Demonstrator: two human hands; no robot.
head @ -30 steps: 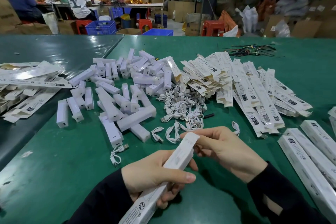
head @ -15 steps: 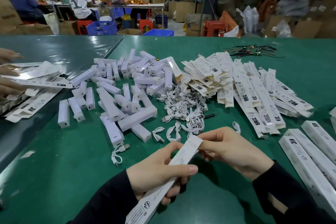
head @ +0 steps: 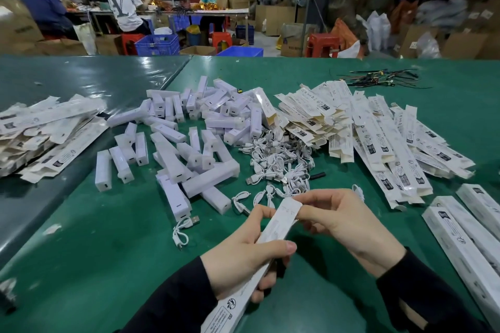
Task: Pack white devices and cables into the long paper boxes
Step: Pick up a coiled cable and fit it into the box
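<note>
Gripping long matte paper box (head: 273,232): left hand (head: 243,259), right hand (head: 349,222).

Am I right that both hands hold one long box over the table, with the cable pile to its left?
Not quite. The head view shows both hands, left and right, on the box, but the cable pile lies beyond it; the devices are left.

left index finger (head: 259,213) raised onto box (head: 276,227)
</note>
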